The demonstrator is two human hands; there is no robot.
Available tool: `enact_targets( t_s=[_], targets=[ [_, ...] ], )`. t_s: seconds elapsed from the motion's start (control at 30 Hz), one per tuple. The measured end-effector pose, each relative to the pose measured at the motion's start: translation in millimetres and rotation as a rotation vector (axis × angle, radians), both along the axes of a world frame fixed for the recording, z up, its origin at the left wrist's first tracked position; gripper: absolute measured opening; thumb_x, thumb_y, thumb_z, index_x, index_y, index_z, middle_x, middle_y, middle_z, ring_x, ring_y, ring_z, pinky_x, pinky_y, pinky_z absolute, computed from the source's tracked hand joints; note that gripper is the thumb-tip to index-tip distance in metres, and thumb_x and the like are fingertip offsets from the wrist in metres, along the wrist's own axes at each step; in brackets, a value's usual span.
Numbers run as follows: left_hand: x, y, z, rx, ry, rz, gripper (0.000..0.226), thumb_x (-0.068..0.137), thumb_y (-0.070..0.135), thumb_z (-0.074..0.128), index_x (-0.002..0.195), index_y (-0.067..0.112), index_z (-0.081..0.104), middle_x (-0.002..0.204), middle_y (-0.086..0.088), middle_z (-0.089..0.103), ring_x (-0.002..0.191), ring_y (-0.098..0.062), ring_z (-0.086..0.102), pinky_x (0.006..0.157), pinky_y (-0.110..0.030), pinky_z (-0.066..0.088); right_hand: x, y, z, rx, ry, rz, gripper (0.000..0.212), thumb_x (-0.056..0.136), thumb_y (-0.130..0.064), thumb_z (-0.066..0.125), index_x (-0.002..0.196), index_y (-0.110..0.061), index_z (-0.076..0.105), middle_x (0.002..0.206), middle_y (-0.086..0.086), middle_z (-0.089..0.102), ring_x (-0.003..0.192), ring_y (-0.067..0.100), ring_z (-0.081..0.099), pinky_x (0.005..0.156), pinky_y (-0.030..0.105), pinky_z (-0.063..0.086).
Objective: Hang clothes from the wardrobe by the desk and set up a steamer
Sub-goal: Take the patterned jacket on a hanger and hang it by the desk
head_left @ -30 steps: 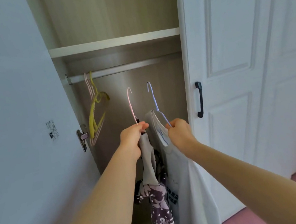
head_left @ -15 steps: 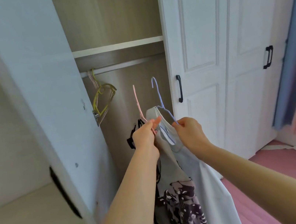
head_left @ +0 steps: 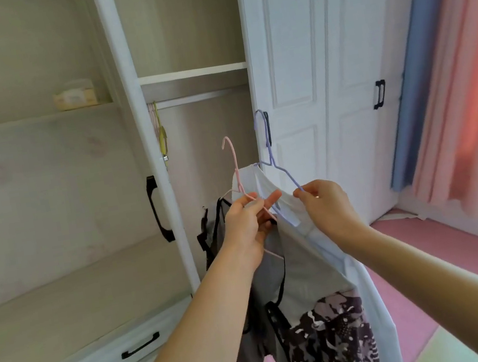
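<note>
Pale wood lines the open wardrobe (head_left: 184, 23), where a yellow hanger (head_left: 162, 136) dangles from the rail (head_left: 202, 97). In front of it, the left hand (head_left: 244, 223) has its grip curled round a pink hanger (head_left: 237, 174) carrying a grey, dark-patterned garment (head_left: 327, 332); the right hand (head_left: 326, 207) pinches the wire of a purple hanger (head_left: 286, 172) bearing a white shirt (head_left: 374, 309). Blue and pink curtains (head_left: 448, 69) hang at far right.
</note>
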State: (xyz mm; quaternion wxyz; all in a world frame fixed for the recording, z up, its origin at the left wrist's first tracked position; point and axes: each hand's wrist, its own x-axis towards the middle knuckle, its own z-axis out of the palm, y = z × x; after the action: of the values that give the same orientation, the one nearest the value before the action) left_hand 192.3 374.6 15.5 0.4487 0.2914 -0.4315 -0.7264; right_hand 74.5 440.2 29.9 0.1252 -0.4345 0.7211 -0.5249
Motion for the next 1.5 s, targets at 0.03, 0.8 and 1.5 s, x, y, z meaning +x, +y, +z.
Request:
enact_targets(
  t_s=[0.03,0.8,1.5],
  targets=[
    [4.4,11.0,-0.2,-0.009,-0.002,-0.014,0.007,0.098,0.008,0.045,0.101,0.013,0.048,0.1,-0.009,0.074,0.093,-0.018,0.068,0.068,-0.027,0.045,3.5,12.8,0.6,0.001,-0.002,-0.005,0.022,0.098,-0.018,0.047,0.106,-0.01,0.066,0.094,-0.001,0.06,0.072,0.004,0.051,0.058,0.015,0.037],
    [35.7,262.6,-5.9,-0.092,0.056,0.063,0.019,0.094,-0.005,0.048,0.087,0.01,0.04,0.101,-0.024,0.071,0.092,-0.034,0.07,0.073,-0.032,0.059,-12.5,249.9,-7.9,0.086,-0.012,0.392,0.019,0.094,-0.021,0.052,0.089,-0.021,0.07,0.094,0.001,0.07,0.092,0.019,0.063,0.074,0.022,0.045],
    [168.5,324.8,-8.8,-0.095,0.215,0.549,0.035,0.093,-0.009,0.045,0.128,-0.007,0.047,0.119,-0.017,0.065,0.106,-0.027,0.066,0.091,-0.033,0.054,112.8,251.9,-5.9,-0.026,0.043,0.882,0.016,0.09,-0.016,0.059,0.079,-0.018,0.071,0.086,0.015,0.069,0.089,0.035,0.061,0.082,0.046,0.048]
  ],
)
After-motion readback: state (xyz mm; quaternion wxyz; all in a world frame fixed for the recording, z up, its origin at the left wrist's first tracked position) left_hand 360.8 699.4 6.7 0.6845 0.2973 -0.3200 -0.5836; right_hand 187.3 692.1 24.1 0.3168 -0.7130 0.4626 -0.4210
